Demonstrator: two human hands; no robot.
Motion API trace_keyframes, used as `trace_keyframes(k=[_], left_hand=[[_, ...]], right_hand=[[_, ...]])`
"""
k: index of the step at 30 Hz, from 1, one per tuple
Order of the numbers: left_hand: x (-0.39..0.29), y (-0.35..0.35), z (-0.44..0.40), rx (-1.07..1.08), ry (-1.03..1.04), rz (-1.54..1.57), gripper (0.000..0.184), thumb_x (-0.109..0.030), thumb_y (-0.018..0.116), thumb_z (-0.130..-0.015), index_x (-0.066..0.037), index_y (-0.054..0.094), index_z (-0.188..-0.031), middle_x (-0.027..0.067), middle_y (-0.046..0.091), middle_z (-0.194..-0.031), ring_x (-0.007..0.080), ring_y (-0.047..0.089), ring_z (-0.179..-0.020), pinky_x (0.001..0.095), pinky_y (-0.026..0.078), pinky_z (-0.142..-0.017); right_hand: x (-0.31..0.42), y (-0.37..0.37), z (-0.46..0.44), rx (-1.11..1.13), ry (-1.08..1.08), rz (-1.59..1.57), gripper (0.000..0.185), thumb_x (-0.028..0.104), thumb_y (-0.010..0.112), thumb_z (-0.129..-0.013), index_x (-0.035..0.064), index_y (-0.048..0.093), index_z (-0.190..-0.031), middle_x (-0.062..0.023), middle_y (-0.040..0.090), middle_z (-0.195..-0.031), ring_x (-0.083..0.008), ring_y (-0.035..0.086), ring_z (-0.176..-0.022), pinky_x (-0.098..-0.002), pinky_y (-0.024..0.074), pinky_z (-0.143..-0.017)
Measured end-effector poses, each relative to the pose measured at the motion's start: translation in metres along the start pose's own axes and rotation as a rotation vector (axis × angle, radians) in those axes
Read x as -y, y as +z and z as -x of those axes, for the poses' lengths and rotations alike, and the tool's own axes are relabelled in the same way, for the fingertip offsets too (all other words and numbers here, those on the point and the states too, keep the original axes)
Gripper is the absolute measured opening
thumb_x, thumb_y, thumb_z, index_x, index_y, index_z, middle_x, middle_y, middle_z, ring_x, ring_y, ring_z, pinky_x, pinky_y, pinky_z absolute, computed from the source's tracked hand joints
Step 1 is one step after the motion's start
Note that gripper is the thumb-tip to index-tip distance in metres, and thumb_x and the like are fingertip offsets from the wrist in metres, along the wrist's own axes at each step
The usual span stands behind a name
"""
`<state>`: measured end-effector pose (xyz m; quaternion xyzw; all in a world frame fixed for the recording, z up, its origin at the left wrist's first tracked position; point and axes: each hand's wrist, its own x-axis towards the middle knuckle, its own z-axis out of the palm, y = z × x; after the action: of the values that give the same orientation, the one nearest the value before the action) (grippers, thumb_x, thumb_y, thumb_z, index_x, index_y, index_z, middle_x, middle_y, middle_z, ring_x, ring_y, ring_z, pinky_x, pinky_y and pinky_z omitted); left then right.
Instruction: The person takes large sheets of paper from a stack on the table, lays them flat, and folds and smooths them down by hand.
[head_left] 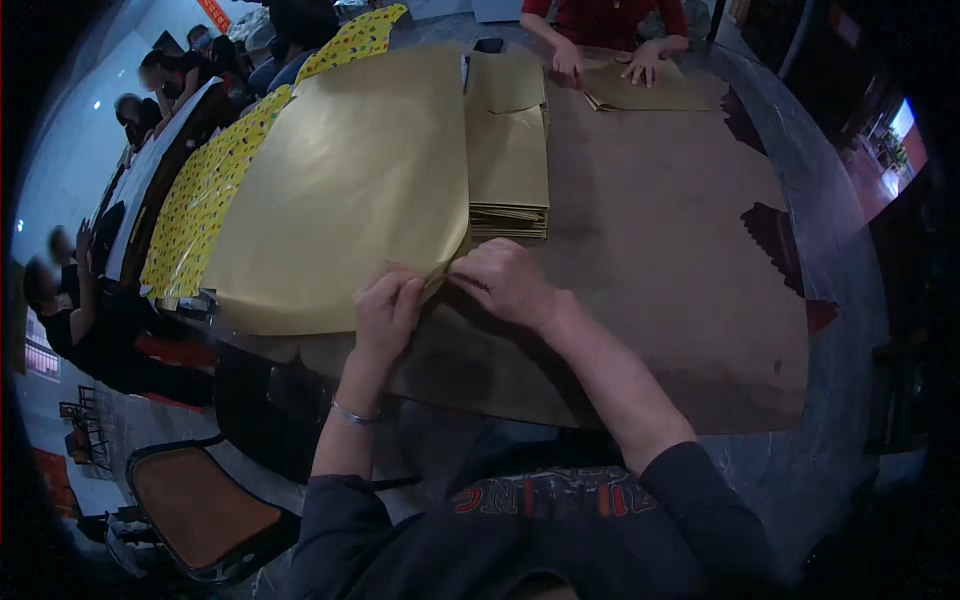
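Note:
A large sheet of gold paper (345,180) covers the left part of the table, its near right corner lifted. My left hand (388,303) pinches that corner from the left, thumb against the fingers. Close beside it, my right hand (500,282) is closed on the same corner from the right. The paper between the two hands looks narrow and bunched or folded; its exact shape is partly hidden by the fingers. Just beyond my right hand lies a thick stack of folded gold paper (508,160), its layered edge facing me.
A brown cover (670,240) with torn edges lies on the table. Across it, a person in red rests both hands on folded gold paper (645,88). Yellow patterned sheeting (205,190) lies at the left. A chair (205,505) stands lower left; other people are at far left.

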<state>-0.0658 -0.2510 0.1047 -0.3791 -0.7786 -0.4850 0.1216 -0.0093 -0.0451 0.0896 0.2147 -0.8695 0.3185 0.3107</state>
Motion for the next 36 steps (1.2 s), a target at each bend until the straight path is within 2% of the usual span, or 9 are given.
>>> trace_keyframes(k=[4, 10, 12, 22, 25, 27, 29, 31, 36], left_hand=[[0.005, -0.001, 0.001, 0.018, 0.078, -0.056, 0.014, -0.014, 0.065, -0.091, 0.0, 0.067, -0.093, 0.0133, 0.064, -0.084, 0.0262, 0.063, -0.08, 0.0336, 0.049, -0.071], [-0.023, 0.0, 0.005, -0.014, 0.031, 0.082, 0.038, -0.019, 0.075, -0.081, -0.002, 0.062, -0.112, 0.0162, 0.063, -0.101, 0.0314, 0.061, -0.092, 0.0383, 0.049, -0.078], [-0.016, 0.0, 0.006, 0.126, 0.131, -0.332, 0.034, -0.012, 0.075, -0.076, -0.003, 0.064, -0.107, 0.013, 0.063, -0.103, 0.0326, 0.061, -0.095, 0.0404, 0.049, -0.08], [-0.002, 0.009, 0.012, 0.126, 0.31, -0.387, 0.027, -0.004, 0.068, -0.074, -0.008, 0.066, -0.1, 0.0086, 0.064, -0.104, 0.0316, 0.062, -0.099, 0.0429, 0.048, -0.084], [-0.007, 0.009, 0.014, 0.105, 0.301, -0.507, 0.031, -0.004, 0.067, -0.072, -0.011, 0.067, -0.103, 0.0086, 0.063, -0.109, 0.0322, 0.061, -0.104, 0.0482, 0.045, -0.09], [-0.006, 0.006, 0.018, 0.157, 0.312, -0.696, 0.034, -0.007, 0.066, -0.072, -0.014, 0.068, -0.106, 0.0073, 0.063, -0.114, 0.0318, 0.06, -0.109, 0.0518, 0.042, -0.092], [0.001, 0.006, 0.021, 0.14, 0.304, -0.658, 0.033, -0.008, 0.066, -0.073, -0.015, 0.068, -0.106, 0.0062, 0.063, -0.114, 0.0306, 0.061, -0.109, 0.0526, 0.042, -0.092], [-0.001, 0.005, 0.02, 0.125, 0.295, -0.619, 0.032, -0.009, 0.065, -0.075, -0.017, 0.068, -0.105, 0.005, 0.064, -0.113, 0.0294, 0.061, -0.11, 0.0533, 0.042, -0.091], [-0.038, -0.011, 0.009, 0.089, 0.387, -0.534, 0.025, -0.008, 0.065, -0.076, -0.013, 0.068, -0.101, 0.0037, 0.068, -0.1, 0.0254, 0.066, -0.096, 0.043, 0.047, -0.082]], right_hand=[[0.0, 0.001, 0.0, -0.035, -0.019, -0.003, 0.013, 0.016, 0.071, -0.079, 0.0061, 0.066, -0.087, -0.01, 0.064, -0.073, -0.0297, 0.063, -0.072, -0.0412, 0.0483, -0.068], [0.001, 0.0, 0.001, -0.034, -0.004, 0.011, 0.014, 0.017, 0.071, -0.08, 0.0061, 0.066, -0.088, -0.0094, 0.065, -0.075, -0.0287, 0.064, -0.073, -0.0411, 0.0484, -0.068], [0.003, 0.0, 0.004, -0.016, 0.017, 0.027, 0.014, 0.018, 0.069, -0.081, 0.0074, 0.067, -0.089, -0.0084, 0.066, -0.076, -0.0277, 0.065, -0.076, -0.0412, 0.0493, -0.071], [-0.018, 0.006, 0.036, -0.041, 0.37, 0.04, 0.04, 0.017, 0.055, -0.091, 0.0049, 0.05, -0.128, -0.0222, 0.064, -0.097, -0.0392, 0.061, -0.093, -0.0494, 0.0484, -0.084], [-0.023, 0.007, 0.032, 0.009, 0.456, 0.03, 0.036, 0.017, 0.056, -0.092, 0.0044, 0.053, -0.125, -0.0172, 0.066, -0.099, -0.0365, 0.062, -0.094, -0.045, 0.0496, -0.084], [-0.022, 0.005, 0.029, 0.0, 0.451, -0.013, 0.039, 0.016, 0.059, -0.09, 0.0033, 0.052, -0.126, -0.0188, 0.065, -0.103, -0.0373, 0.06, -0.1, -0.0452, 0.0483, -0.089], [-0.021, 0.004, 0.027, -0.038, 0.238, 0.136, 0.044, 0.016, 0.063, -0.086, 0.0022, 0.052, -0.126, -0.0197, 0.061, -0.111, -0.0382, 0.055, -0.111, -0.0449, 0.0448, -0.097], [-0.022, 0.005, 0.023, 0.032, 0.271, 0.095, 0.053, 0.016, 0.069, -0.08, 0.0026, 0.05, -0.128, -0.0186, 0.055, -0.122, -0.0391, 0.047, -0.122, -0.046, 0.0393, -0.106], [-0.019, 0.003, -0.001, -0.072, 0.124, 0.279, 0.063, 0.015, 0.073, -0.075, 0.007, 0.047, -0.132, -0.0162, 0.047, -0.134, -0.0404, 0.039, -0.132, -0.0493, 0.0338, -0.111]])
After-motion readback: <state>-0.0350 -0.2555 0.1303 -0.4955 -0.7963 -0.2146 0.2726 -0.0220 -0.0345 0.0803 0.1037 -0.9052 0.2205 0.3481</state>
